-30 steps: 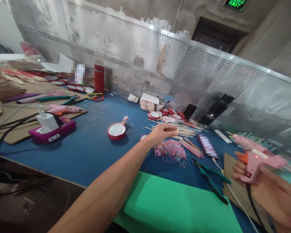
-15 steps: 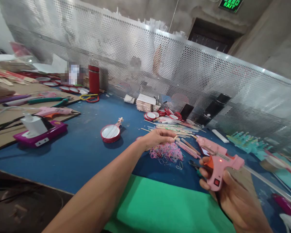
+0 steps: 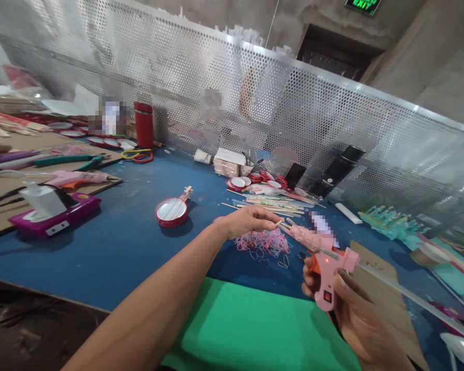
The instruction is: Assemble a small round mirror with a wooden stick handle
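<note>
My left hand pinches a small pale wooden piece over the pile of pink and purple rubber bands. My right hand is wrapped round the handle of a pink hot glue gun, its red light lit and a long clear glue stick sticking out behind. The gun's nozzle is at the wooden piece; whether they touch, I cannot tell. Left of my hands, a small banjo-like item with a red rim, white face and wooden neck lies on the blue table.
Thin sticks and red-rimmed discs lie behind my left hand. A purple power strip and a second pink glue gun are at the left. A red flask stands by the perforated metal screen. Green cloth covers the near edge.
My right hand has moved the glue gun left, bringing its nozzle up to the wooden piece in my left hand. The view has shifted slightly.
</note>
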Demonstrator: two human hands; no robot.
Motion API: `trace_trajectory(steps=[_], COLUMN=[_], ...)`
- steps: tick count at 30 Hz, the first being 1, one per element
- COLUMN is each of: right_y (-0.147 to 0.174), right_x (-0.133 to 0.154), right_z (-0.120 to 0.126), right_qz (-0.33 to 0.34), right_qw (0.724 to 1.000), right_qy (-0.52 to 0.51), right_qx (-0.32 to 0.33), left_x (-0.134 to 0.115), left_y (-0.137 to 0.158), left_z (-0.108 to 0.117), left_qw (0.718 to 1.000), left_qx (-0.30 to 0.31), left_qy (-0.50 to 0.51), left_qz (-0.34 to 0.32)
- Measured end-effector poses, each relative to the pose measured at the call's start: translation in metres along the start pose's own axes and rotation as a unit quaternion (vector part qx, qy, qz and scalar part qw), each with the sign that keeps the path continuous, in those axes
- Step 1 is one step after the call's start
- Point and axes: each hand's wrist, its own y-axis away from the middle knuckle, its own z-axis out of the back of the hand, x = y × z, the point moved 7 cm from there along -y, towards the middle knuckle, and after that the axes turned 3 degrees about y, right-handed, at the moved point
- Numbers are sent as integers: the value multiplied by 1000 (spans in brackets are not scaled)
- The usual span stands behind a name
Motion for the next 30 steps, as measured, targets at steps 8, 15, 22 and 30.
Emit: trace_trajectory(steps=[8,15,22,30], right_y=[0,-1,-2,-1], right_x=[0,1,0,2], right_z=[1,1,4,1], right_qz=[4,1,8,6], right_qw=[1000,1000,1000,1000], right_qy=[3,10,10,8], right_qx=[-10,-9,-25,-29], left_x=[0,3,3,5], left_y=[-1,-1,-1,-2], left_z=[-1,-1,-2,0], left_qw=[1000,1000,1000,1000], left_qx=[5,4,14,13], left_qy=[3,13,22,20], left_qz=[2,12,14,16])
